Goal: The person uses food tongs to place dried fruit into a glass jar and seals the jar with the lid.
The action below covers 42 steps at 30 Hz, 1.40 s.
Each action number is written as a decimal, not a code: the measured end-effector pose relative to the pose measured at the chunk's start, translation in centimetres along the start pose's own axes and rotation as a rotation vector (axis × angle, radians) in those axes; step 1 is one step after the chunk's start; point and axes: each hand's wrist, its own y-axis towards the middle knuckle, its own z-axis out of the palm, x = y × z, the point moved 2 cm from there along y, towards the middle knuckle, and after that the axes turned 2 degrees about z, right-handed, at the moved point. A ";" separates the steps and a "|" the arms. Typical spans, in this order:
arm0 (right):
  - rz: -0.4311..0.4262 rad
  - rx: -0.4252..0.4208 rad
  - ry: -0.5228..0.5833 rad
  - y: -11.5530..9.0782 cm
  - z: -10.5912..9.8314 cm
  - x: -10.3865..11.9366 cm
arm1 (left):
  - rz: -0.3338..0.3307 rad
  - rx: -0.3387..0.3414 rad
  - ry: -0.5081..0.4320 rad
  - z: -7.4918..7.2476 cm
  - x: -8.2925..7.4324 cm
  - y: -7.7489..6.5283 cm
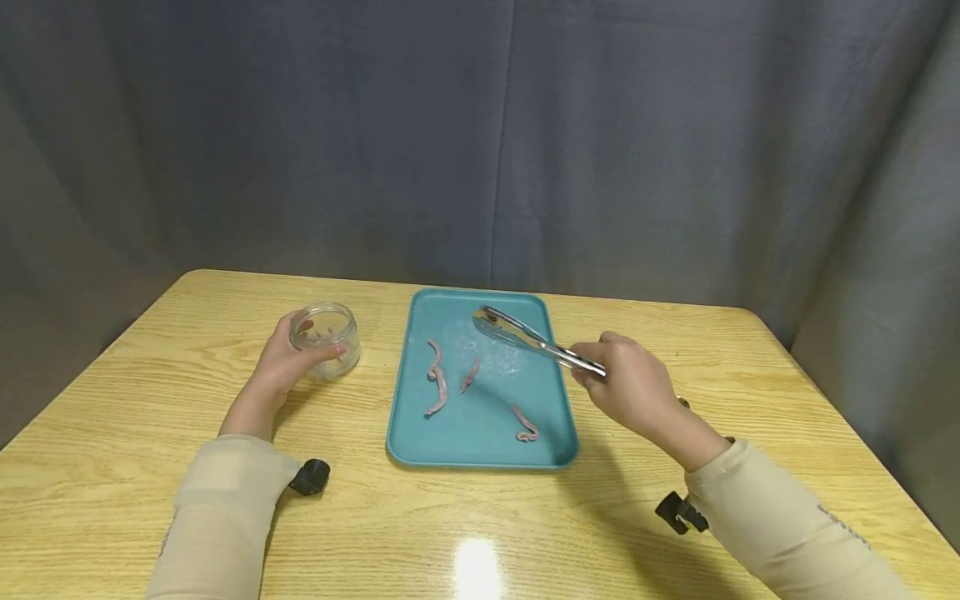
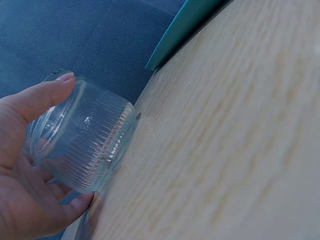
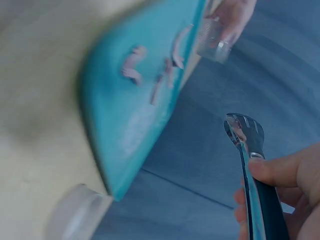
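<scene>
My left hand [image 1: 288, 358] grips a clear, ribbed glass jar [image 2: 95, 135], thumb at its rim and fingers round its far side. The jar stands upright on the table, left of the tray. My right hand [image 1: 633, 379] holds metal tongs [image 1: 536, 337] slanting over the upper right part of the blue-green tray [image 1: 480, 456]. Their scalloped tips [image 3: 245, 131] are close together, with a pinkish patch showing between them. On the tray lie a long, pale pink, worm-like strip [image 1: 438, 387], a short one [image 1: 470, 375] and a curled one [image 1: 527, 425].
A wooden table [image 1: 360, 517] spreads round the tray, with a grey-blue curtain [image 1: 480, 150] behind it. In the right wrist view a pale, rounded object [image 3: 75, 212] lies beside the tray, blurred. Black wrist devices [image 1: 310, 477] jut from both sleeves.
</scene>
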 end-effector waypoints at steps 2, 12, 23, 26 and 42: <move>-0.009 -0.007 -0.005 0.8 -0.5 0.5 | 0.003 0.007 0.002 -0.1 0.1 0.1; 0.024 0.024 -0.028 4.3 -1.7 3.4 | 0.006 0.019 0.004 -0.1 -0.2 -0.3; 0.033 0.002 0.026 6.7 -0.5 6.5 | -0.002 -0.009 -0.005 -0.2 0.1 -0.2; 0.024 -0.001 0.050 7.3 0.2 7.4 | 0.003 -0.003 -0.004 -0.3 -0.1 -0.3; 0.086 0.078 0.123 9.0 4.2 12.0 | -0.002 -0.009 0.018 -1.1 0.4 -0.5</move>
